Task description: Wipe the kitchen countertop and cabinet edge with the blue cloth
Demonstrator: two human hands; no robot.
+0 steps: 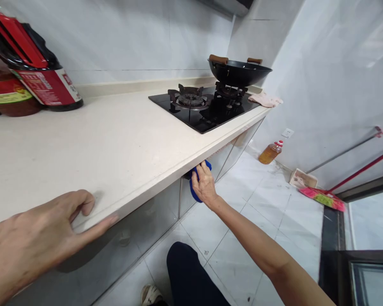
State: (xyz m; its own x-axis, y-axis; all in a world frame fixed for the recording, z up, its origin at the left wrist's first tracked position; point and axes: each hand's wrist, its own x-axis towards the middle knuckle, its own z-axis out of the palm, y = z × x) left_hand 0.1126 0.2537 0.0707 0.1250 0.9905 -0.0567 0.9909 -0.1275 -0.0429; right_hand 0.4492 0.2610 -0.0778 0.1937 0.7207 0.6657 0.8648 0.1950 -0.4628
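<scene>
My right hand (206, 183) presses a blue cloth (196, 193) against the cabinet front (166, 199), just under the counter's edge. Part of the cloth is hidden behind the fingers. On the left, my left hand (47, 229) rests at the rim of the pale countertop (95, 140), thumb over the edge and fingers curled loosely on top, apart from the thumb. It holds nothing.
A black gas hob (210, 110) carries a black wok (239, 73) on its far burner, beside a pink cloth (264, 99). Sauce bottles (51, 85) stand at the left. An oil jug (270, 152), a dustpan (303, 178) and a broom (324, 198) are on the tiled floor.
</scene>
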